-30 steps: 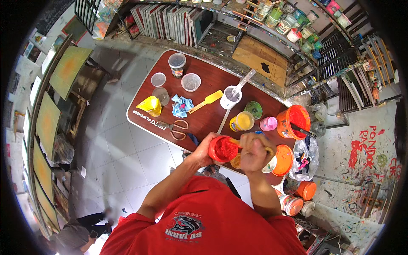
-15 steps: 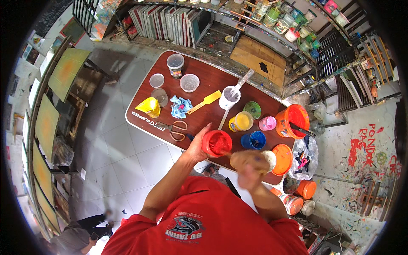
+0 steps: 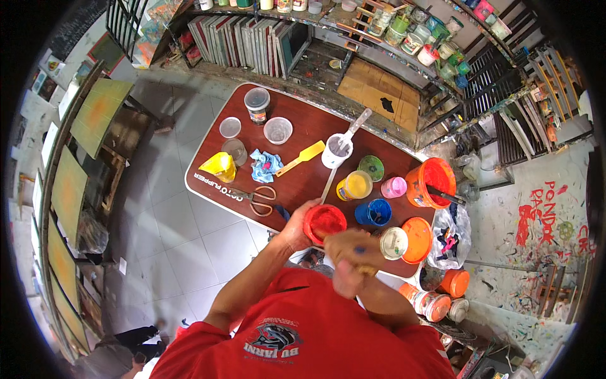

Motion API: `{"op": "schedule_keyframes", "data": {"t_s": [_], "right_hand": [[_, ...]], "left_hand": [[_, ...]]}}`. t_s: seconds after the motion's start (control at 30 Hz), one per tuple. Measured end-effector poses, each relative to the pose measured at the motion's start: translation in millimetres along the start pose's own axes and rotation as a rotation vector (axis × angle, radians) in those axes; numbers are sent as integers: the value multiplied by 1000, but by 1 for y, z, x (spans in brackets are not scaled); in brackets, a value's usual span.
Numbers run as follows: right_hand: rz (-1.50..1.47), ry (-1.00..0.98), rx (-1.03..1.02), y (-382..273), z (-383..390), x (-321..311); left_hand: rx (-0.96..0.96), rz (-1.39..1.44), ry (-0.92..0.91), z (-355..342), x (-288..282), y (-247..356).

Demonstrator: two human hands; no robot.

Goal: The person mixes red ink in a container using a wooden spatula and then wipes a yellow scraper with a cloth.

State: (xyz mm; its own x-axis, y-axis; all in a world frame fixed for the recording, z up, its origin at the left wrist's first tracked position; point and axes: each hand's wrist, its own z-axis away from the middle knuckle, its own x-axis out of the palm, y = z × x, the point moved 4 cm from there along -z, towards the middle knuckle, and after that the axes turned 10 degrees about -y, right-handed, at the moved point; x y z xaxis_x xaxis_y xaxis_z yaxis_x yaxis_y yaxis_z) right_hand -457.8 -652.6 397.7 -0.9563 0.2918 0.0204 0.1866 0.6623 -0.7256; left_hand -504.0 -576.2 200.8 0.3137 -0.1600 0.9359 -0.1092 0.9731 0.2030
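My left hand (image 3: 297,228) grips a red paint cup (image 3: 325,221) over the table's near edge. My right hand (image 3: 347,276) is closed round a tan stirring tool (image 3: 358,251), blurred, whose far end reaches toward the cup. Beside them are a blue paint cup (image 3: 372,213) and a pale round tub (image 3: 393,243) with a wide orange lid or tub (image 3: 418,240). Beyond them lie a yellow paint tub (image 3: 354,185), scissors (image 3: 259,201) and a yellow spatula (image 3: 300,158). A white tub (image 3: 336,152) has a spatula in it.
The brown table (image 3: 237,131) holds several containers, including a large orange bucket (image 3: 426,174), and a blue rag (image 3: 265,165). Paint shelves (image 3: 410,35) and stacked screens (image 3: 233,41) stand behind; angled boards (image 3: 95,117) at left; a plastic bag (image 3: 451,237) and buckets (image 3: 454,282) at right; a person (image 3: 113,354) at lower left.
My right hand and the tool have moved down toward me and slightly left, uncovering the blue cup. My left hand still holds the red cup, shifted only slightly.
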Motion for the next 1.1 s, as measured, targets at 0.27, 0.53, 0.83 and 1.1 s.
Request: {"op": "schedule_keyframes", "data": {"t_s": [0.27, 0.53, 0.83, 1.1], "right_hand": [[-20, 44, 172, 11, 4, -27], [27, 142, 201, 19, 1, -43], [47, 107, 219, 16, -4, -52], [44, 21, 193, 27, 15, -48]], "left_hand": [[26, -108, 52, 11, 14, 3], [18, -15, -11, 6, 3, 1], [67, -147, -94, 6, 8, 8], [-31, 16, -17, 6, 10, 15]]}}
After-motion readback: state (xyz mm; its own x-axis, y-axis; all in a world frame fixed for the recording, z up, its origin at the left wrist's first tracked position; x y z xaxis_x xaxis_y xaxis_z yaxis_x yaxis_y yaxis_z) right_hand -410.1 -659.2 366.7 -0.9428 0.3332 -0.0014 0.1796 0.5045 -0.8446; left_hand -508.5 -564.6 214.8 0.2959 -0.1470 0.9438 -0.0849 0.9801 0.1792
